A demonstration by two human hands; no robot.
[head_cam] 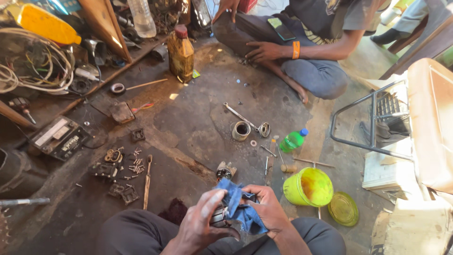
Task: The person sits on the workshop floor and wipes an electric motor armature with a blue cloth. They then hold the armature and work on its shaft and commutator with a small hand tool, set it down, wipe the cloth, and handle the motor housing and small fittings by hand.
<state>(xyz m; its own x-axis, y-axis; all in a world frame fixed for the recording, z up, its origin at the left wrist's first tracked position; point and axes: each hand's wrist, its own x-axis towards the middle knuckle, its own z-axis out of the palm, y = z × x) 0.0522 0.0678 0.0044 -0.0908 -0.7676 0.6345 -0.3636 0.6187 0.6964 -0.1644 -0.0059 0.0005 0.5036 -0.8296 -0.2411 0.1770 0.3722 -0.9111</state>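
Both hands low at 6 o'clock: left hand (pixel 204 224) and right hand (pixel 266 208) close together around a cloth (pixel 238 211) wrapped on a small metal part (pixel 219 217). Bucket (pixel 309 187) just at 3 o'clock of the right hand; its lid (pixel 343 208) on the floor beside it, further toward 3. Metal ring (pixel 240 131) and wrench (pixel 240 116) toward 12. Oil bottle (pixel 180 54) further at 11. Loose screws (pixel 136 166) at 9. Another person (pixel 302 42) sits at 12, well apart.
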